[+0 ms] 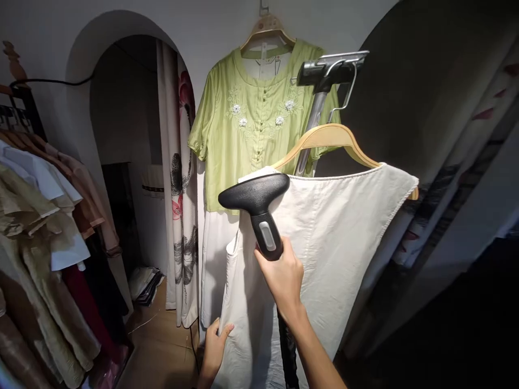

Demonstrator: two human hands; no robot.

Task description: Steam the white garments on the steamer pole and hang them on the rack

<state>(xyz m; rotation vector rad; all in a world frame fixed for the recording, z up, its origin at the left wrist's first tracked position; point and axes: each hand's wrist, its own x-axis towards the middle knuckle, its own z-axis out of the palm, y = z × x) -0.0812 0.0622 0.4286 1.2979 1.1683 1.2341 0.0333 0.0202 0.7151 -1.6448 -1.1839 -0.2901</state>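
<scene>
My right hand (284,275) is wrapped round the handle of a black garment steamer head (256,194), whose wide top lies by the upper left of a white sleeveless garment (324,232). A black hose (287,351) runs down from the handle behind my wrist. Lower left, my left hand (214,340) pinches the garment's side edge between thumb and fingers. The garment hangs from a wooden hanger (330,136) in front of a metal steamer pole (314,121). Some creases show in its cloth.
Behind hangs a green embroidered blouse (255,102) on the wall. Clothes on a rack (36,205) fill the left side. A floral curtain (182,227) hangs beside an arched opening, with folded cloth (146,285) on the floor. The pole's top bracket (332,70) juts out above the hanger.
</scene>
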